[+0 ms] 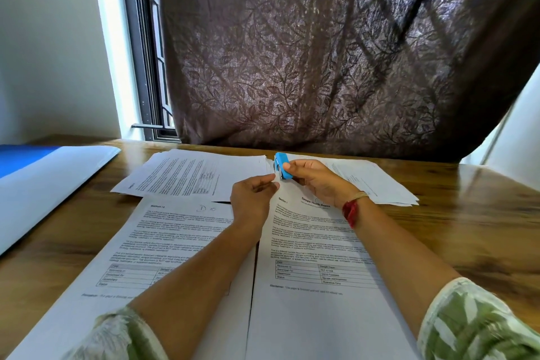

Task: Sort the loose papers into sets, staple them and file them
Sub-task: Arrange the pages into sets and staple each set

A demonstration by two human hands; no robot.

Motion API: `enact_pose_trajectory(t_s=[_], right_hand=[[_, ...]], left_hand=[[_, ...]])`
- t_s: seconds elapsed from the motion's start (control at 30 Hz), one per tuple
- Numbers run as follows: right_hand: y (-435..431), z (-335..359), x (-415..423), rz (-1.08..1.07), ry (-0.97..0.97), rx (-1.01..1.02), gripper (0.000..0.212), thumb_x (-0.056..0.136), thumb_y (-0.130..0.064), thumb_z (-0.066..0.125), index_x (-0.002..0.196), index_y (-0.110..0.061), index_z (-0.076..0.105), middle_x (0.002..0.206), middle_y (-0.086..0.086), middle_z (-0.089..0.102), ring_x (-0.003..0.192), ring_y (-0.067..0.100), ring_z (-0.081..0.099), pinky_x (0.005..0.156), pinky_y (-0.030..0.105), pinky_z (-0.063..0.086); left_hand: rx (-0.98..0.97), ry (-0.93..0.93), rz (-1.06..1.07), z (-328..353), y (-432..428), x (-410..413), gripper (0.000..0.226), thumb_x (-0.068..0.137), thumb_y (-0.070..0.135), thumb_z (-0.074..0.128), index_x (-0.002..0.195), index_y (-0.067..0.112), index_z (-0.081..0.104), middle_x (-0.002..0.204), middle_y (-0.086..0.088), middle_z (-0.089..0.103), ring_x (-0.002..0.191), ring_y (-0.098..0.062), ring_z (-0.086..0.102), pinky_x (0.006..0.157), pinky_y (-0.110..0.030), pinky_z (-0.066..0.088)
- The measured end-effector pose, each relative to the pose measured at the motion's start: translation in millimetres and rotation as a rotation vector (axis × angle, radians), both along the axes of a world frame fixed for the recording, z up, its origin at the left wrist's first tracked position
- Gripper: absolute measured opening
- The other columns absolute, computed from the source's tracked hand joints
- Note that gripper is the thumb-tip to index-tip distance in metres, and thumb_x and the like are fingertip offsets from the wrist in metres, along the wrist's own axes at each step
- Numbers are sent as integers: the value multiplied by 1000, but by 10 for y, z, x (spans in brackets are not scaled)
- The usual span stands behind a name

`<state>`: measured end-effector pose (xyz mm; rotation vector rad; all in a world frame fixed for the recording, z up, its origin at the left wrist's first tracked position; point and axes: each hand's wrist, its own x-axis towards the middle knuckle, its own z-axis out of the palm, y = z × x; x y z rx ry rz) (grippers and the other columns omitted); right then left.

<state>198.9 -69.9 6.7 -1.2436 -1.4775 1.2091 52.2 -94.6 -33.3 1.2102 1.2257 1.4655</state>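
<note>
Nearest me, two sets of paper lie side by side on the table (467, 228). The left-hand set (163, 242) is headed "Section 10", with "D 10" handwritten at the top. The right-hand set (315, 286) reads "Section 1" and "Sample Health Report", with a grid of fields and a line starting "Disclaimer" lower down. The body text is too small for me to read.

At the top left corner of the right-hand set, the left hand (252, 196) has its grip pinched, as far as I can tell, on the sheets. Just beyond it, the right hand (318, 181) has its grip curled round a small blue stapler (282, 165), whose metal mouth faces that corner.

I judge stapling to be the step in hand. Next I would want the corner squared, slid fully into the mouth, then given one firm squeeze.

Farther off lie one loose stack (198, 172) and another stack (377, 181) behind the right hand, apparently waiting. The folder (43, 184) sits at far left, ready for filing.
</note>
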Motion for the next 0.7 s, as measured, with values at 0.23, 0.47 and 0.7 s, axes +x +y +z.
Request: enact_pose_trajectory(t_s=[0.23,0.47,0.7], right_hand=[[34,12,-19,-18,-61,-36,21,92,-37,59,93,-17,66,83,-1,71,73,11,69,61,15,51],[102,-32,3,-16,-87,-16,20,90,-33,62,97,-15,68,90,1,71,82,13,68,69,19,52],[131,-55,23,4,-78,-19,17,87,-29,66,95,-15,71,89,2,73,78,13,69,76,22,54]], left_hand=[[2,21,3,-13,5,-15,25,85,13,72,110,16,72,108,-2,71,90,-18,69,83,-34,58],[-11,49,-12,-7,11,-16,28,86,17,71,114,17,70,111,-3,71,89,-20,70,81,-34,59],[-12,44,-10,-8,4,-15,28,87,18,70,114,16,71,108,-3,72,88,-19,70,77,-29,58]])
